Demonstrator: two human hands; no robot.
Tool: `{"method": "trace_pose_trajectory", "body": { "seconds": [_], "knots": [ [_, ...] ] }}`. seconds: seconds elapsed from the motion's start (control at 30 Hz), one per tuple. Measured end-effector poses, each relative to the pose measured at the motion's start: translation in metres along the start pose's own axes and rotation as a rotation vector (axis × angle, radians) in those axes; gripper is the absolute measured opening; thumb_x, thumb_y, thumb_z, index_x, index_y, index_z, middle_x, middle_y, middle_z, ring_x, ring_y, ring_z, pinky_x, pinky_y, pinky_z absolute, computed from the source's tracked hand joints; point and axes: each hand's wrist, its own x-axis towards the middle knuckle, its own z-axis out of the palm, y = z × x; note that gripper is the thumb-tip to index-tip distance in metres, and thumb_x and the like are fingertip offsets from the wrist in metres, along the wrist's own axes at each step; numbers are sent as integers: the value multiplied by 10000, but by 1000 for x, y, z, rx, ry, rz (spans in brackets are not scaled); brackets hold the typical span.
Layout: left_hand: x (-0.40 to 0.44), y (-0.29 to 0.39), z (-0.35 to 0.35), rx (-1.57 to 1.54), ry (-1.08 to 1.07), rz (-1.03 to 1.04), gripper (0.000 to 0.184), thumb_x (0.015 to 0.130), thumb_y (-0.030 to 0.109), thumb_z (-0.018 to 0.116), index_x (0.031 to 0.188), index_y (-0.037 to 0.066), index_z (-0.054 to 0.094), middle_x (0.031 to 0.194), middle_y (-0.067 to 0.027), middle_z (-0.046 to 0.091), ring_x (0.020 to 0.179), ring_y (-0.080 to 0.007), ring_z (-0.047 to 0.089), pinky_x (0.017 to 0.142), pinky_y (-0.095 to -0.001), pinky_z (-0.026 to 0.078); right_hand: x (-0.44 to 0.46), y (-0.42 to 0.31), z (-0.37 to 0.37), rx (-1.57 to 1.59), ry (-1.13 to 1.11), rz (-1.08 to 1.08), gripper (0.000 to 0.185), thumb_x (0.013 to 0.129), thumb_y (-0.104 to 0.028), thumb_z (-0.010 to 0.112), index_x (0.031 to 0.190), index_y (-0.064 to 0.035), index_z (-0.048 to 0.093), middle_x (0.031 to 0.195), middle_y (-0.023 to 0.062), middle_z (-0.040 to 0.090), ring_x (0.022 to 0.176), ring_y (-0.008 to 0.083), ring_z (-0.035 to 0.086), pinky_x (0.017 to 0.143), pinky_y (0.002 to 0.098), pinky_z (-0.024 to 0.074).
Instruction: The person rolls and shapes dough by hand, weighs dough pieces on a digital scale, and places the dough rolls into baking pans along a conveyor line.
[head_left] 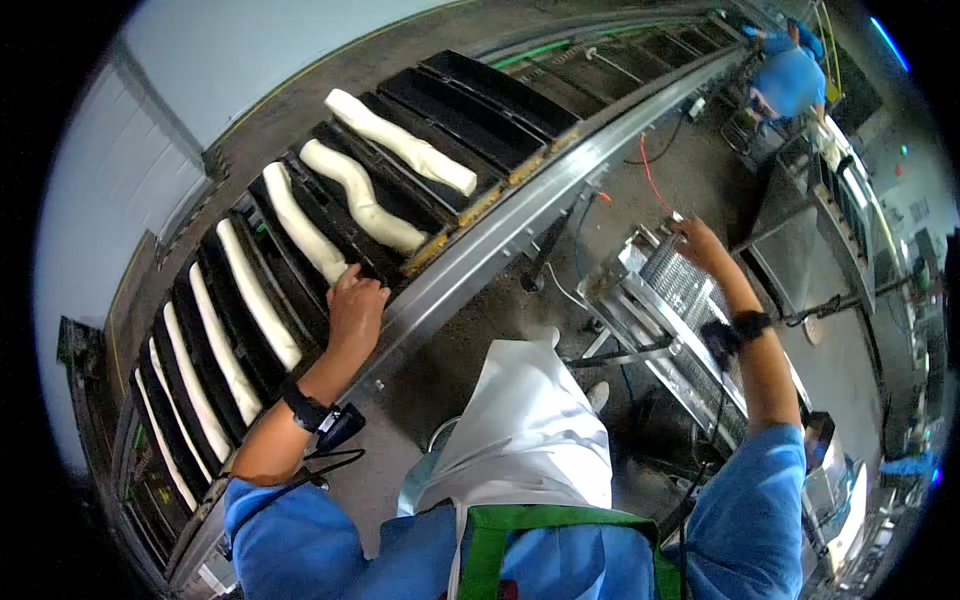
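Observation:
My left hand point(357, 308) is at the near end of a long pale dough strip point(300, 228), its bent fingers closed on that end. The strip lies in a black trough-shaped pan. To the right of it, a wavy dough strip point(358, 190) and another dough strip point(400, 145) rest in neighbouring black pans. My right hand point(703, 247) reaches over the far end of a metal mesh conveyor point(680, 270), fingers stretched out and apart. I see nothing held in it.
Several more dough strips point(258, 295) lie in pans to the left. Black pans point(462, 125) without dough stand at the upper right. A metal rail point(500, 240) edges the pan line. At the upper right, a person in blue point(790, 85) stands by a metal machine point(810, 215).

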Motion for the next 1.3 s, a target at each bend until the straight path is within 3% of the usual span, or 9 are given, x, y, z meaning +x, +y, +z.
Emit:
{"method": "trace_pose_trajectory", "body": {
  "seconds": [0.13, 0.33, 0.4, 0.53, 0.6, 0.8, 0.93, 1.03, 1.3],
  "knots": [
    [9, 2, 8, -21, 46, 3, 187, 797, 168, 479, 751, 9, 564, 860, -133, 567, 1059, -291, 400, 837, -466, 295, -151, 200, 112, 918, 329, 255, 376, 776, -89, 501, 1140, -20, 438, 1150, 126, 471, 1081, 205, 425, 880, 305, 365],
    [-10, -8, 4, -29, 192, 83, 262, 816, 230, 434, 735, 20, 570, 837, -132, 579, 966, -295, 475, 753, -457, 362, -346, 218, 192, 43, -78, 811, 605, 602, -86, 666, 1140, -71, 388, 1154, 173, 443, 1005, 326, 476, 770, 396, 438],
    [-1, -5, -29, 123, -273, 149, 321, 818, 272, 410, 728, 20, 587, 767, -157, 582, 811, -314, 544, 671, -439, 408, -358, 160, 161, -166, -180, 869, 740, 547, -70, 711, 1176, -99, 323, 1212, 169, 378, 1063, 367, 419, 802, 469, 410],
    [60, 23, -58, 190, 227, 297, 229, 778, 228, 420, 740, 85, 594, 675, -129, 581, 684, -294, 558, 630, -425, 406, -351, 144, 184, -80, -25, 888, 748, 516, -92, 730, 1159, -135, 349, 1183, 118, 378, 1116, 356, 340, 828, 605, 307],
    [110, 26, -34, 312, 163, 308, 198, 747, 153, 439, 888, 136, 577, 774, -70, 603, 810, -257, 551, 687, -400, 385, -339, 149, 200, -59, 124, 895, 663, 558, -134, 701, 1136, -136, 375, 1188, 116, 374, 1123, 358, 330, 814, 635, 283],
    [185, 12, 18, 426, -112, 310, 192, 710, 218, 559, 901, 201, 568, 807, -37, 617, 794, -252, 585, 707, -419, 347, -307, 126, 167, 23, 112, 747, 454, 584, -245, 613, 976, -66, 472, 1022, 191, 473, 939, 372, 457, 764, 504, 359],
    [186, 22, 10, 207, -298, 292, 231, 690, 223, 577, 917, 187, 555, 866, -62, 605, 840, -273, 568, 728, -432, 352, -299, 128, 124, 755, 378, 441, 350, 638, -93, 543, 948, 54, 475, 806, 100, 545, 657, 163, 519, 554, 266, 422],
    [153, 22, -4, 83, -231, 334, 285, 700, 211, 533, 981, 165, 511, 910, -117, 586, 886, -339, 521, 752, -442, 350, -262, 72, 49, 992, 480, 505, 328, 678, -93, 522, 982, 26, 499, 759, 89, 550, 544, 119, 517, 464, 241, 430],
    [13, -12, -28, 11, -92, 432, 459, 773, 257, 459, 1198, 105, 377, 1194, -117, 383, 1116, -287, 336, 896, -438, 243, -121, -96, -82, 1306, 546, -47, 411, 798, -255, 496, 1107, 10, 435, 949, 66, 513, 737, 117, 512, 598, 225, 452]
  ]
}}
